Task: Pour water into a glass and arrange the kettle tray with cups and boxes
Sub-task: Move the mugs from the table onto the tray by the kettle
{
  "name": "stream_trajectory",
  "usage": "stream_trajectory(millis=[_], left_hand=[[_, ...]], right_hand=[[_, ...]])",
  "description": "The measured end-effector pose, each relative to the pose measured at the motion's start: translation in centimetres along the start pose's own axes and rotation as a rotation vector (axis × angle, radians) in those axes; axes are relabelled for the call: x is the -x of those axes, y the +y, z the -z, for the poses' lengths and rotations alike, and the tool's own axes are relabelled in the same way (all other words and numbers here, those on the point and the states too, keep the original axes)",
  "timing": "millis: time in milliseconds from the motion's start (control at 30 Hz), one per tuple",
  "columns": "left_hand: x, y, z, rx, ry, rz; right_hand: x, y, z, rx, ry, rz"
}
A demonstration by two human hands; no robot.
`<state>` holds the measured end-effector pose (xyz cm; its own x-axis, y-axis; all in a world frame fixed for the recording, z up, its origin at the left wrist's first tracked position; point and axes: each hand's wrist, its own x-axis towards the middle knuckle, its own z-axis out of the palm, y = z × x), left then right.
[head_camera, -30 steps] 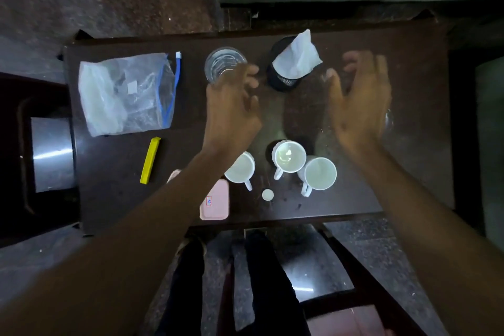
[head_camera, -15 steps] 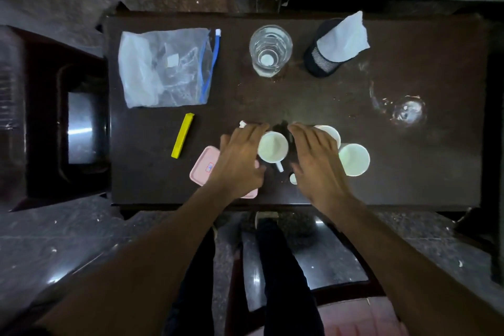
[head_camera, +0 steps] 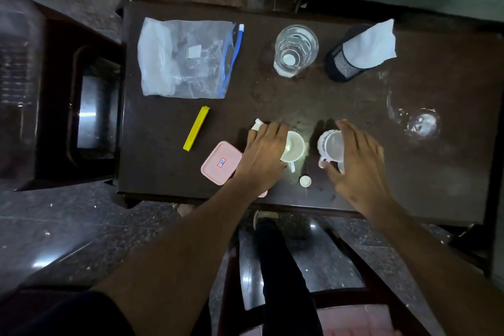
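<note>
While the red-and-blue label on the pink box (head_camera: 221,163) is too small to read, the left hand (head_camera: 264,157) covers 1 white cup (head_camera: 294,146), its grasp unclear, and the right hand (head_camera: 357,169) grasps stacked cups (head_camera: 331,145) on the table (head_camera: 300,106)

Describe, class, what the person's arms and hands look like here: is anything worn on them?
Both forearms are bare from the frame's lower edge to the wrist, with no sleeves showing. The left hand and right hand wear no gloves, and no watch, ring or bracelet is visible. Dark clothing appears only at the lower left corner.
</note>
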<state>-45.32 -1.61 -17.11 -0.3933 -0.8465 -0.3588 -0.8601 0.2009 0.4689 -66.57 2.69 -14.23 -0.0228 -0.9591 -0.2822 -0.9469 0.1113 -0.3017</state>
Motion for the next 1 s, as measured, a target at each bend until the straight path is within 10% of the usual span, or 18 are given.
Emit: stream_trajectory(millis=[1000], left_hand=[[-3.5, 0.7, 0.9, 0.099, -0.046, -0.016]], right_hand=[[-2.7, 1.0, -0.9, 0.043, -0.048, -0.005]])
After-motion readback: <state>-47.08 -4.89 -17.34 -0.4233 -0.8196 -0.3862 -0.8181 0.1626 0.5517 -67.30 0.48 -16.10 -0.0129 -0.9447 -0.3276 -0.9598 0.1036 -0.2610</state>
